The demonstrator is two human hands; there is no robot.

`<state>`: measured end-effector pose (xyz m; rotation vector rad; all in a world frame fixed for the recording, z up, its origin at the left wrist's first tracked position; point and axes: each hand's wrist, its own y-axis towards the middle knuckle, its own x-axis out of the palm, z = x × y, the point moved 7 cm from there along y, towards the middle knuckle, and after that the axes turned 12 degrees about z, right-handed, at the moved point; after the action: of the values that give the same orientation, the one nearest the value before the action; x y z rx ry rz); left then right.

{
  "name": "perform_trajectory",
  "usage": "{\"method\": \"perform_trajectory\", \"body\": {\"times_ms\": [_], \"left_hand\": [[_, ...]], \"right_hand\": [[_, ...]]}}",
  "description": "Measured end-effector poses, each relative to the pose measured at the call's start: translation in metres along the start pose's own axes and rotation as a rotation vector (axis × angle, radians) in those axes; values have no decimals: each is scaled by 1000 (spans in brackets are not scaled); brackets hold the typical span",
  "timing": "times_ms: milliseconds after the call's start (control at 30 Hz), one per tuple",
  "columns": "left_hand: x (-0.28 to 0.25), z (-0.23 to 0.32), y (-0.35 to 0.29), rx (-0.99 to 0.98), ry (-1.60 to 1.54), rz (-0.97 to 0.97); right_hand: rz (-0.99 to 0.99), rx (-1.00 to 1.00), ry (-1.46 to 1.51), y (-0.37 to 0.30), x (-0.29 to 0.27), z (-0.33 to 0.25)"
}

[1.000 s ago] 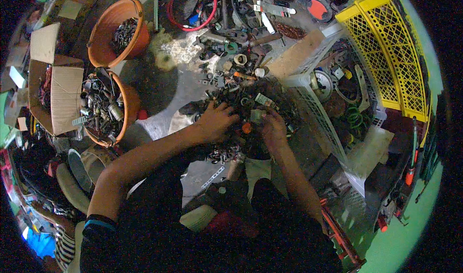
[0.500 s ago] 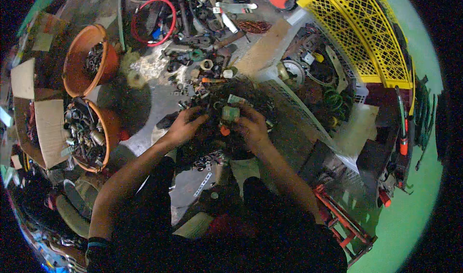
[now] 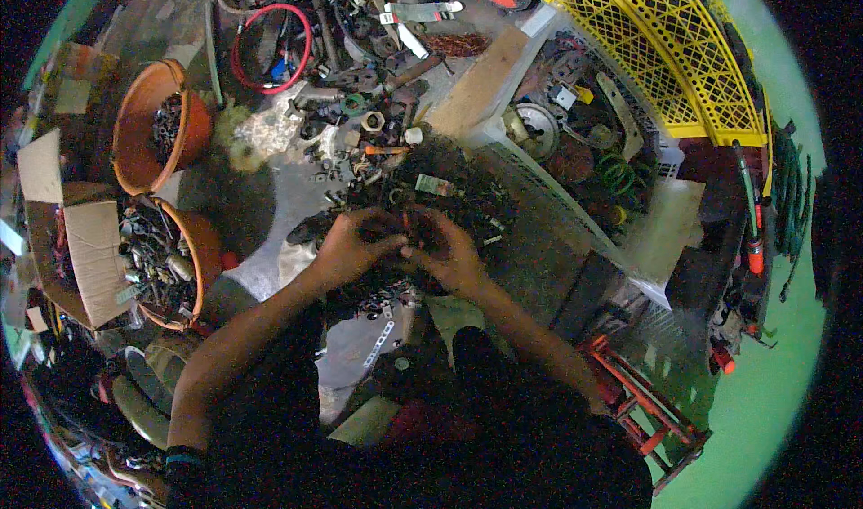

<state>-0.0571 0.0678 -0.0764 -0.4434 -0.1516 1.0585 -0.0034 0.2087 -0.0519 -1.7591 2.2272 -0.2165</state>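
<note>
My left hand (image 3: 352, 246) and my right hand (image 3: 448, 254) meet over a dark heap of small metal parts (image 3: 467, 190). Their thumbs come together, and the fingers of both are curled inward. Between them is something small and dark with a reddish streak, too dim to name. A pale green and white packet (image 3: 435, 184) lies on the heap just beyond my fingers. Farther off are a hex nut (image 3: 372, 121), a small white piece (image 3: 413, 136) and an orange-handled piece (image 3: 385, 150). A perforated metal strip (image 3: 378, 343) rests on the floor nearer to me.
Two orange buckets (image 3: 184, 140) of hardware stand at the left beside an opened cardboard box (image 3: 94, 262). A red hose loop (image 3: 308, 46) lies at the back. On the right are a white-edged crate (image 3: 548, 190) of parts, a yellow plastic crate (image 3: 661, 50) and a red metal frame (image 3: 643, 410).
My hands have come together, the right moving left and slightly nearer to me. The pale green block beside my right fingers no longer shows, nor does the orange piece below it.
</note>
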Motion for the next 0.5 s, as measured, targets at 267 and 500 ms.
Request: {"method": "perform_trajectory", "body": {"times_ms": [267,500], "left_hand": [[-40,10,12,185,194,189],[-69,-28,28,224,643,202]], "right_hand": [[497,-18,257,25,-103,-10],[538,47,474,11,-127,41]]}}
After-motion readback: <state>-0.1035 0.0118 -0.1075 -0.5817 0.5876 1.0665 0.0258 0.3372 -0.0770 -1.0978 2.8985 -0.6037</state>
